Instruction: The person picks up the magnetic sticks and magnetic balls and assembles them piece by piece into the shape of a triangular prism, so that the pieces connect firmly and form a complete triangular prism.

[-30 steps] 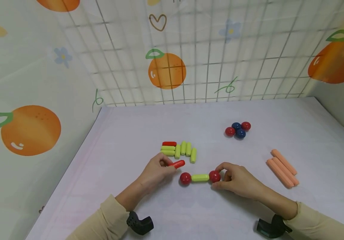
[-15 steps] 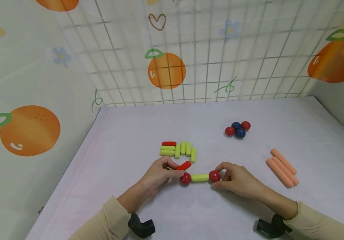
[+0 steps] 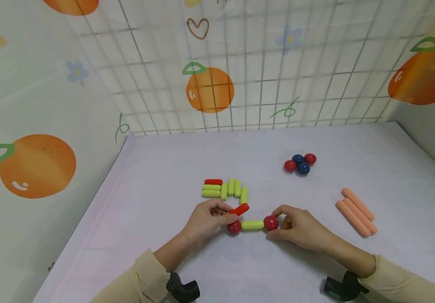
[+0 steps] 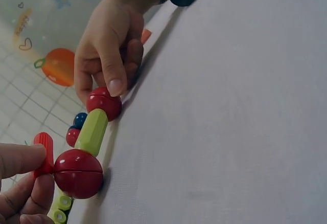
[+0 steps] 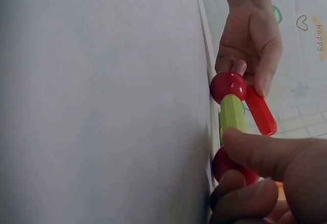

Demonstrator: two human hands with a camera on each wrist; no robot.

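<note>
My left hand point(image 3: 209, 221) pinches a short red rod point(image 3: 240, 209) between thumb and fingers. The rod slants over the left red ball point(image 3: 234, 227); in the left wrist view it stands right beside that ball point(image 4: 78, 174). A short yellow-green rod point(image 3: 252, 225) joins the left ball to a second red ball point(image 3: 270, 223), making a dumbbell shape that lies across the table. My right hand point(image 3: 298, 227) grips this right ball with thumb and fingertips. In the right wrist view, the fingers partly cover the right ball point(image 5: 227, 163).
Behind my left hand lie several yellow-green rods point(image 3: 230, 187) and another red rod point(image 3: 213, 182). Farther back on the right sits a cluster of red and blue balls point(image 3: 303, 168). Long orange rods point(image 3: 353, 217) lie right of my right hand. A printed curtain point(image 3: 255, 63) borders the table's back.
My left hand has moved right with the red rod, from beside the left red ball to above it. My right hand has stayed on the right ball.
</note>
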